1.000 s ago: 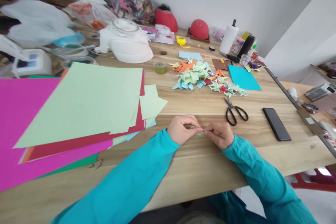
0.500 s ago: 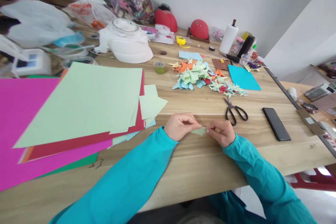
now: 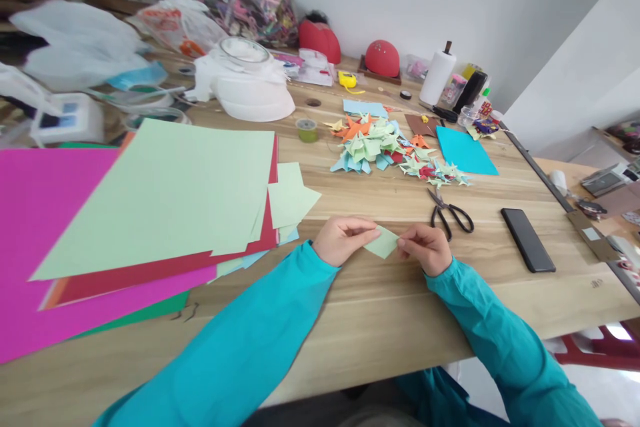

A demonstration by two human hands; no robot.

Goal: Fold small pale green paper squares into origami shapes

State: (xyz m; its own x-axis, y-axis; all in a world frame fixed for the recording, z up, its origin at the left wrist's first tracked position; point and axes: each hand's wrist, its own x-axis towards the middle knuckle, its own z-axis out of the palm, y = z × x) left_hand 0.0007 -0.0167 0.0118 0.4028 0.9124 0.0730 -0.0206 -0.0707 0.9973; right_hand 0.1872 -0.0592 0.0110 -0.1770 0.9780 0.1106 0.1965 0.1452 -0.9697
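Between my hands is a small light green square of paper (image 3: 383, 243), held just above the wooden table (image 3: 350, 340). My left hand (image 3: 343, 239) pinches its left corner between thumb and fingers. At the opposite corner, my right hand (image 3: 426, 248) has thumb and fingertips closed on the paper's edge. Beyond the hands lies a heap of folded paper stars and cranes (image 3: 373, 141) in green, blue, orange and red. Black-handled scissors (image 3: 449, 213) rest just past my right hand. Loose green paper squares (image 3: 290, 203) sit to the left.
Large coloured sheets, light green on top (image 3: 165, 193), cover the table's left side. A black phone (image 3: 527, 239) lies at the right. Further back are a blue-green sheet (image 3: 466, 149), a thread spool (image 3: 307, 130), a white cap (image 3: 253, 90), a tape measure (image 3: 347, 79) and a red pincushion (image 3: 382, 57).
The green paper square has turned up and now shows more of its face. My right hand has shifted slightly to the right, a little further from the left.
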